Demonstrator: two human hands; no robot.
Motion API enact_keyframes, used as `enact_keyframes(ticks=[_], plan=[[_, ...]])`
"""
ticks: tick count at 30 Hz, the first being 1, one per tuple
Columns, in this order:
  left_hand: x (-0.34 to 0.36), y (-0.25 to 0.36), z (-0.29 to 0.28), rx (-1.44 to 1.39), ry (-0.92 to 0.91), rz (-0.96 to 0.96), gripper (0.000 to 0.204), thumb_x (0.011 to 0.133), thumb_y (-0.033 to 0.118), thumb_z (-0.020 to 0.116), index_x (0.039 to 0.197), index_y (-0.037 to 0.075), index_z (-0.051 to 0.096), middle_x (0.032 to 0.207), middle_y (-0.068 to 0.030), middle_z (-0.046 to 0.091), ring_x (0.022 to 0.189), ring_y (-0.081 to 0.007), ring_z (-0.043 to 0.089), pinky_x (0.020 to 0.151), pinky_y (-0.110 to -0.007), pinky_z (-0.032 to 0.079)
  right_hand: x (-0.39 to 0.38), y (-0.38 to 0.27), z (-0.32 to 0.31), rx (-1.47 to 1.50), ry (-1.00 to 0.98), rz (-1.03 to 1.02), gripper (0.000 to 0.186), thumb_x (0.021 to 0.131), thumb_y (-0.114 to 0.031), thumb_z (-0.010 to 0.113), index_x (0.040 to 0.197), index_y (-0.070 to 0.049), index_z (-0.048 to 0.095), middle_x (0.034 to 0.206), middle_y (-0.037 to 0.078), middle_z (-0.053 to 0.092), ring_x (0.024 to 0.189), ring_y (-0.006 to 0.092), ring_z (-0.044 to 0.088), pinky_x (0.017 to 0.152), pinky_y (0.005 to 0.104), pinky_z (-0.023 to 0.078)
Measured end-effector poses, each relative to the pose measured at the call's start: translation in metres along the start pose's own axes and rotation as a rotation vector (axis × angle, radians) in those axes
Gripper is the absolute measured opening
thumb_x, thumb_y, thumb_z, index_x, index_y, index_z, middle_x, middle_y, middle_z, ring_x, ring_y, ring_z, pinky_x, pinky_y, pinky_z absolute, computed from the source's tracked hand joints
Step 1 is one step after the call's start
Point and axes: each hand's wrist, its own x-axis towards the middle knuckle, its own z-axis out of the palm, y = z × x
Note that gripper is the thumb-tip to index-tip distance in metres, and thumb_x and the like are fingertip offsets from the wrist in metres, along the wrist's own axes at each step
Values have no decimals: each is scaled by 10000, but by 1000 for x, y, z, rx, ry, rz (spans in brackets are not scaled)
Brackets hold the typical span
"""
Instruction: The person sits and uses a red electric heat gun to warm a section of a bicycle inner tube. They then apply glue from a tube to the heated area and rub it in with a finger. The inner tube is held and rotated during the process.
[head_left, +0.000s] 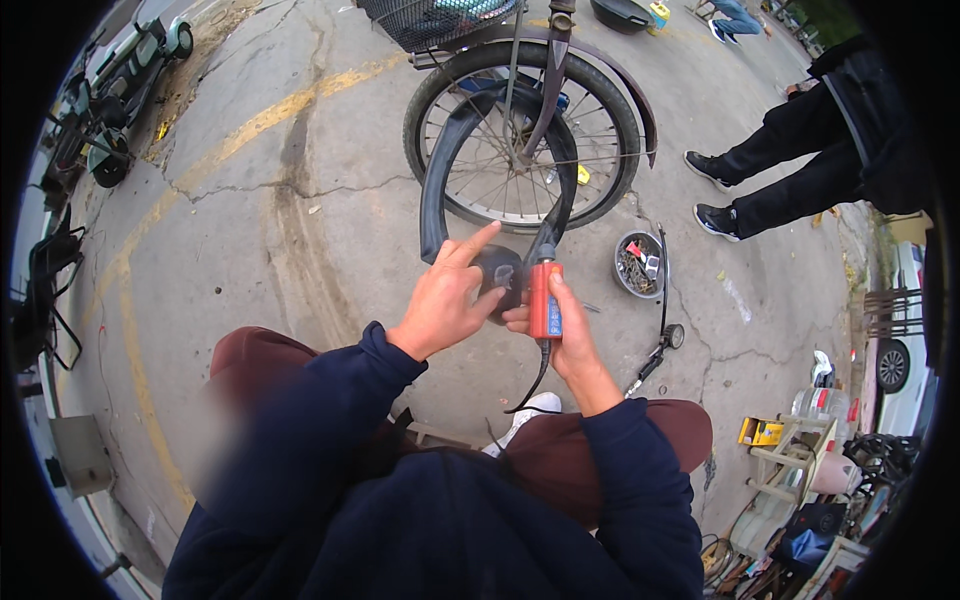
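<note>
A black bicycle inner tube (437, 180) loops up in front of a bicycle wheel. Its near section is spread flat and bears a pale, scuffed-looking patch (504, 277). My left hand (440, 300) is at the left edge of this section, index finger stretched out and thumb lying on the rubber; the grip of its other fingers is partly hidden. In my right hand (570, 335) is a red handheld power tool (546, 300), upright, with a grey tip and a black cord (534, 380) hanging below. The right fingertips reach the tube's lower right edge.
Ahead stands the bicycle's spoked wheel (610, 170) under a basket (430, 25). A bowl of small parts (640, 265) and a hand pump with gauge (672, 338) are to the right. Beyond them stands a person in black trousers (800, 135). Clutter and a small wooden stool (790, 460) fill the lower right.
</note>
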Motion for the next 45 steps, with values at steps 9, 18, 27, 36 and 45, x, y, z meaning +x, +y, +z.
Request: enact_keyframes(ticks=[9,18,27,36,45], plan=[[2,-9,3,-83,25,79,254,778,221,790,905,11,724,1243,-147,514,1141,-312,489,981,-407,415,-12,-9,-1,-6,-30,35,544,982,-519,493,1167,-11,545,965,148,647,769,278,719,664,370,617],[0,1,11,-216,24,-62,346,789,291,810,939,-8,724,981,-96,503,950,-240,517,834,-346,442,-19,-9,3,-45,-51,-134,503,1001,-471,468,1192,-11,530,977,147,641,797,272,715,709,389,621],[-4,1,22,-364,55,-150,127,852,65,732,882,-45,675,822,-67,492,777,-194,516,666,-324,419,-14,-9,7,-216,40,-209,490,981,-437,554,1196,-8,455,951,141,622,723,231,696,614,347,603],[-2,-14,27,-131,165,-59,117,792,36,742,886,-5,685,804,-130,519,703,-309,568,605,-386,446,-42,-3,30,-891,91,-439,429,861,-256,741,1142,-6,535,899,167,691,770,307,698,687,384,540],[-4,-13,26,118,173,51,119,737,32,767,787,-24,675,829,-144,547,714,-332,592,613,-414,485,-43,4,35,-1001,128,-571,377,836,-247,758,1066,-5,583,821,184,677,726,341,681,649,403,522]])
